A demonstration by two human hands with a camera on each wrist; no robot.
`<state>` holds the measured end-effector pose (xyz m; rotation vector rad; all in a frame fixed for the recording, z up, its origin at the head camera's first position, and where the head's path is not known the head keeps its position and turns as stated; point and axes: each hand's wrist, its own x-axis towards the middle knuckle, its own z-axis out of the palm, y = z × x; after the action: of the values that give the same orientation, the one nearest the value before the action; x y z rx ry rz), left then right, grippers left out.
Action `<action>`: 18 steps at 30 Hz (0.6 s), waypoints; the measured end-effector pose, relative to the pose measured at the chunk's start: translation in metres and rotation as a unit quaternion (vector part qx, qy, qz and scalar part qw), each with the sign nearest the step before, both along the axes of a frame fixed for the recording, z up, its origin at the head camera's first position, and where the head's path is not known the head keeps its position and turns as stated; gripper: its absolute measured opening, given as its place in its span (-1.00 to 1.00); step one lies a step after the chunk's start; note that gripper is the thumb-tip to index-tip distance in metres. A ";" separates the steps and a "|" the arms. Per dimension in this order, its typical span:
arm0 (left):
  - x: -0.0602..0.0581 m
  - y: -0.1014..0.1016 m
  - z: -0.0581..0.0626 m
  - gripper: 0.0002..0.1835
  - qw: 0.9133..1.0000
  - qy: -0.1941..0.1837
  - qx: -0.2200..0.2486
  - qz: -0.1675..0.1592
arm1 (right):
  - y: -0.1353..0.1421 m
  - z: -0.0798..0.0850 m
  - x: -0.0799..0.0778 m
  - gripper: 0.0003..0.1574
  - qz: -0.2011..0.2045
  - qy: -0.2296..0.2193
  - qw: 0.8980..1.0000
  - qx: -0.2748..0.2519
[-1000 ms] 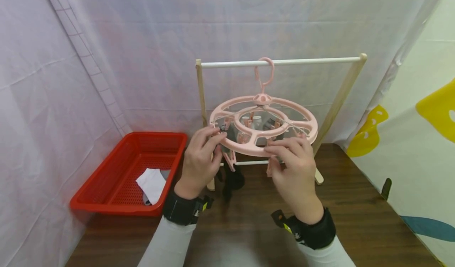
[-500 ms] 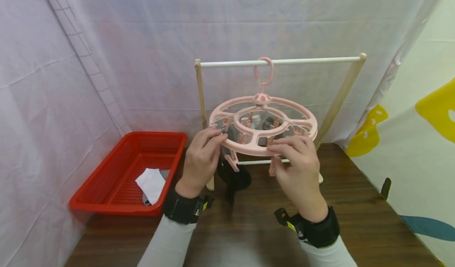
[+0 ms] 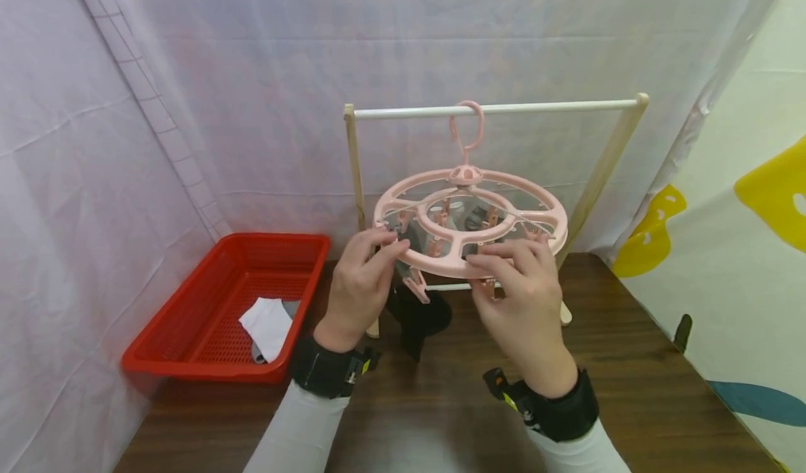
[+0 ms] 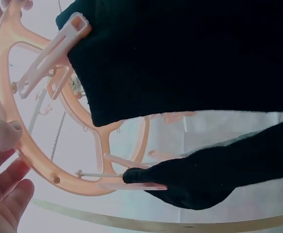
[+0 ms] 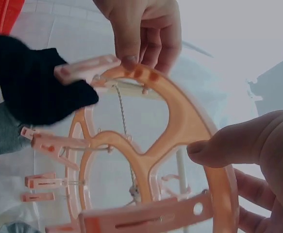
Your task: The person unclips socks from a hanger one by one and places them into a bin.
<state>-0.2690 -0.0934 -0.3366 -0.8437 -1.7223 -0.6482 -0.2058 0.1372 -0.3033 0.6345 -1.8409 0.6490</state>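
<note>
A pink round clip hanger [image 3: 434, 263] hangs by its hook from the white bar of a wooden stand. My left hand [image 3: 359, 284] pinches its rim at the front left, thumb below and fingers on top. Further right along the front, my right hand [image 3: 519, 294] holds the same rim, its thumb on the underside in the right wrist view. Pink clips [image 5: 146, 213] dangle from the ring. A black sock [image 4: 194, 177] is gripped by one clip, and a wider black cloth [image 4: 180, 58] by another. Grey fabric [image 5: 3, 128] hangs at the far side.
A red basket [image 3: 189, 277] stands at the left on the dark wooden table [image 3: 428, 410], with a white cloth [image 3: 269, 329] and something grey inside. The stand's bar [image 3: 554, 108] and wooden posts [image 3: 604, 168] surround the hanger. White curtains close off the back and left.
The ring has turned or shifted slightly to the right, with both hands still on its rim. The black fabric below has swung rightward and shows a broader face.
</note>
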 end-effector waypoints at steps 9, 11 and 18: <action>0.004 0.007 0.001 -0.71 1.000 0.029 -0.009 0.004 | -0.010 0.000 0.008 -0.69 -0.006 0.014 1.000 0.020; 0.006 0.010 0.001 -0.72 0.999 0.033 -0.013 0.009 | -0.012 -0.001 0.008 -0.68 -0.009 0.013 1.000 0.022; 0.014 0.019 0.004 -0.74 0.998 0.043 -0.026 0.030 | -0.012 -0.003 0.007 -0.70 -0.024 0.007 1.000 0.018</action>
<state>-0.2549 -0.0745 -0.3330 -0.8420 -1.6871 -0.5215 -0.1988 0.1247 -0.3067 0.6154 -1.8536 0.5803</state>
